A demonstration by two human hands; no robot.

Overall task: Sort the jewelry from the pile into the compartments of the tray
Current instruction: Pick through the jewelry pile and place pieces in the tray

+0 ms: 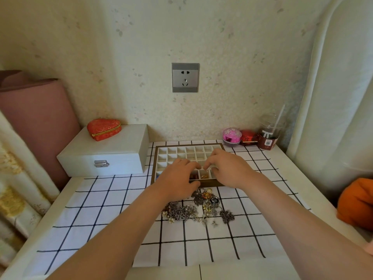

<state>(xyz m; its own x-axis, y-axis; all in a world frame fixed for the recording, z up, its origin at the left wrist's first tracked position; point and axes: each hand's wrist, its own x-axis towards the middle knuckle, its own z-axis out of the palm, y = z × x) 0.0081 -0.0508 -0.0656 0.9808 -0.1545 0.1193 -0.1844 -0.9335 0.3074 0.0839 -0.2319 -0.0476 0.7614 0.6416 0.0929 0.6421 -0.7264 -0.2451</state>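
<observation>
A brown-framed tray (182,148) with many small white compartments lies on the checked cloth. A pile of jewelry (198,209), silver chains, rings and gold bits, sits just in front of it. My left hand (177,178) rests over the tray's front edge, fingers curled down. My right hand (228,168) hovers over the front row, fingertips pinched near those of the left. A gold piece (204,175) lies in a front compartment below the fingertips, and something reddish lies in the one to its left. Whether either hand grips anything is hidden.
A white jewelry box (105,152) with a red heart-shaped pouch (104,128) on top stands at the left. At the back right are a pink round case (232,136), a red box (248,137) and a plastic cup with a straw (269,136). An orange thing (356,203) lies at the right edge.
</observation>
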